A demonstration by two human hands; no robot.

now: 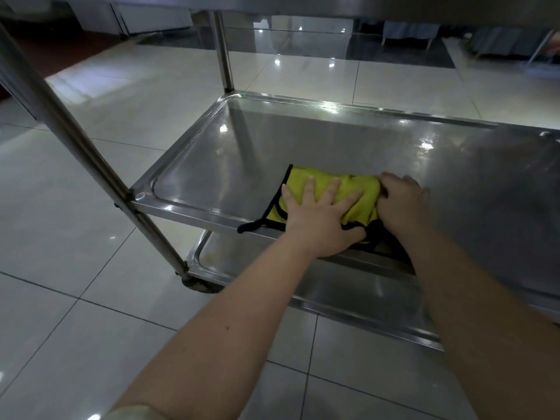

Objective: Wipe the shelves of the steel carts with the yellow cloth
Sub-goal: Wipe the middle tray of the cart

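The yellow cloth (357, 189), edged in black, lies crumpled on the middle shelf (303, 140) of a steel cart, near the shelf's front edge. My left hand (321, 216) presses flat on the cloth with its fingers spread. My right hand (403, 204) sits at the cloth's right end, its fingers curled into the fabric. A black corner of the cloth hangs over the front rim. The cart's bottom shelf (348, 286) shows below my forearms.
Two steel cart posts rise at the left (75, 140) and at the back (222, 53). The underside of the top shelf spans the upper edge of the view. A caster (197, 284) stands on the glossy tiled floor (75, 298). Dark furniture stands far behind.
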